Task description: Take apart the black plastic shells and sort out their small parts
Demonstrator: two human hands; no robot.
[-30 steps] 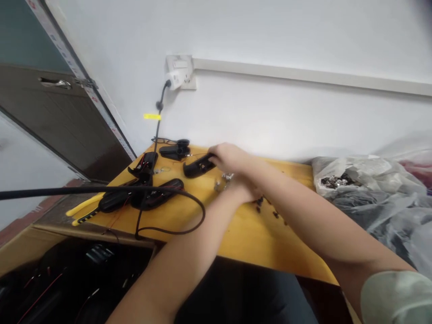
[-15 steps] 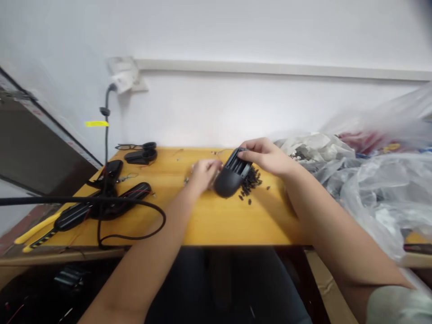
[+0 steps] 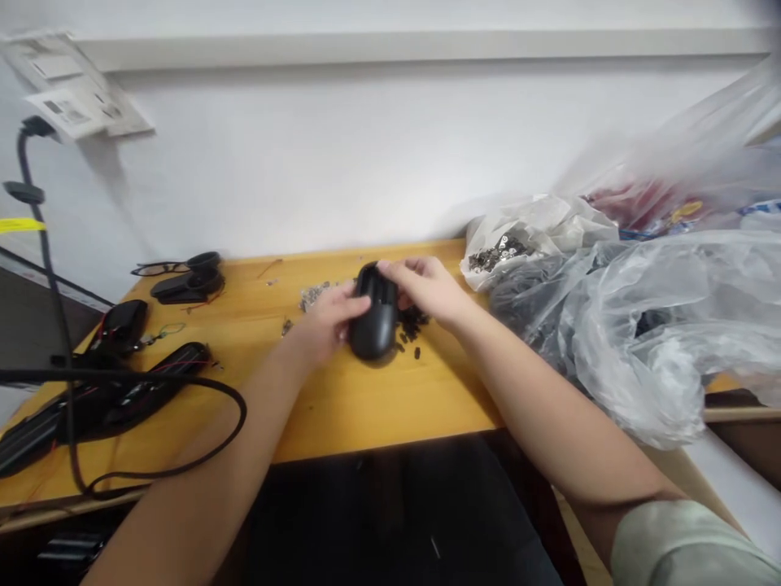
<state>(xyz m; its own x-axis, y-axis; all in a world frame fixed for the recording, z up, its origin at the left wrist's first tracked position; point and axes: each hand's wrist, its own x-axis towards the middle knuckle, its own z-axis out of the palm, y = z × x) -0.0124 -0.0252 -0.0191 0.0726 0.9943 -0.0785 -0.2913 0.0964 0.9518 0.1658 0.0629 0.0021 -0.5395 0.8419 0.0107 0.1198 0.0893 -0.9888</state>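
Observation:
Above the yellow table, a black rounded plastic housing (image 3: 374, 330) with an open slotted recess is held between both hands. My left hand (image 3: 335, 313) grips its left side, with the thumb over the edge of the recess. My right hand (image 3: 421, 285) pinches its upper right end, thumb on top. Whether either hand also holds a small part is hidden. Small black pieces (image 3: 412, 324) lie in a heap under and right of the housing. A pile of small shiny metal pieces (image 3: 312, 295) lies just beyond my left hand.
At the left lie several black plastic housings (image 3: 162, 378) with thin wires and a black looped part (image 3: 195, 281). A black cable (image 3: 237, 399) loops over the front left. On the right stand a white bag of metal parts (image 3: 503, 251) and crumpled clear plastic bags (image 3: 640, 325).
My left hand has come from the table onto the housing's left side. The housing has turned more upright, its rounded end toward me. The view has shifted right and downward.

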